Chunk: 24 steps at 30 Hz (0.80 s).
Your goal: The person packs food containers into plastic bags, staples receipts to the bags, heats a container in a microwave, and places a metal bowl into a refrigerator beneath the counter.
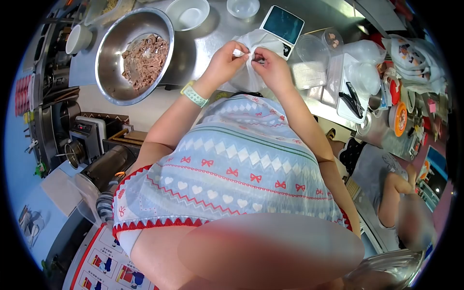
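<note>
At the top middle, a thin whitish plastic bag (251, 79) hangs at the metal counter's edge, its neck gathered between both hands. My left hand (228, 60) pinches the twisted neck from the left, fingers closed, with a white end of the bag sticking out. On the other side my right hand (271, 67) has its fingertips pressed together on the same gathered plastic. What the bag holds cannot be made out. Just behind the right hand lies a scale (282, 25) with a dark top. To the left stands a large steel bowl (110, 58) with shredded meat (146, 60) inside.
White bowls (188, 14) stand along the back of the counter (193, 53). Clear plastic containers (309, 72) and a white tray (349, 104) holding black-handled tools (352, 100) are to the right. Another person in grey (374, 169) is at the lower right. Machines stand left.
</note>
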Motion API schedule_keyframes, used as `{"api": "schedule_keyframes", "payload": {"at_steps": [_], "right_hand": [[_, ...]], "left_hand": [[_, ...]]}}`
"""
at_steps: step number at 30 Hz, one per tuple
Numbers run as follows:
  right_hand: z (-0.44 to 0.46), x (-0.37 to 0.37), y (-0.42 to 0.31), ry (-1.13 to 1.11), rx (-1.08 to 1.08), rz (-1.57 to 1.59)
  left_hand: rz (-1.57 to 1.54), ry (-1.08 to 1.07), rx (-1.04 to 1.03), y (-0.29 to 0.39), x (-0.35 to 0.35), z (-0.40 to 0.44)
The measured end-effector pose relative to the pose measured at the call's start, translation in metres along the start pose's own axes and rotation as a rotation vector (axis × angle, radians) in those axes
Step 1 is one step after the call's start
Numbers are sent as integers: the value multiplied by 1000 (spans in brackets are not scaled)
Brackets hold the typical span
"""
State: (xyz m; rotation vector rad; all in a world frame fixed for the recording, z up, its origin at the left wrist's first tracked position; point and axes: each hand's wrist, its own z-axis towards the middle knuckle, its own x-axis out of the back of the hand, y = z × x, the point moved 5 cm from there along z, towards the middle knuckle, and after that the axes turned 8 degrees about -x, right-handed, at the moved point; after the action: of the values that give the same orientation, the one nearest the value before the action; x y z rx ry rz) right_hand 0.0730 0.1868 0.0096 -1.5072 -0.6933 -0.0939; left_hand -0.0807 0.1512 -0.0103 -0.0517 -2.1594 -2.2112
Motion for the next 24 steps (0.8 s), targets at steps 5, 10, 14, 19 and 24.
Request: {"api": "schedule_keyframes", "payload": {"at_steps": [5,10,14,19,24], "right_hand": [[1,0,-4,-4,-19,-129],[4,0,-6,-168,16,-187],[7,-15,21,-201,-114,131],[5,-18,23,-129,-38,225],[5,-10,15,-202,-172,200]], "left_hand": [[392,19,-353,20,10,4],[581,-121,-318,26,26,8],[350,-135,-14,10,21,2],[380,-132,-101,14,17,-4],[260,-125,-35,10,14,-1]]}}
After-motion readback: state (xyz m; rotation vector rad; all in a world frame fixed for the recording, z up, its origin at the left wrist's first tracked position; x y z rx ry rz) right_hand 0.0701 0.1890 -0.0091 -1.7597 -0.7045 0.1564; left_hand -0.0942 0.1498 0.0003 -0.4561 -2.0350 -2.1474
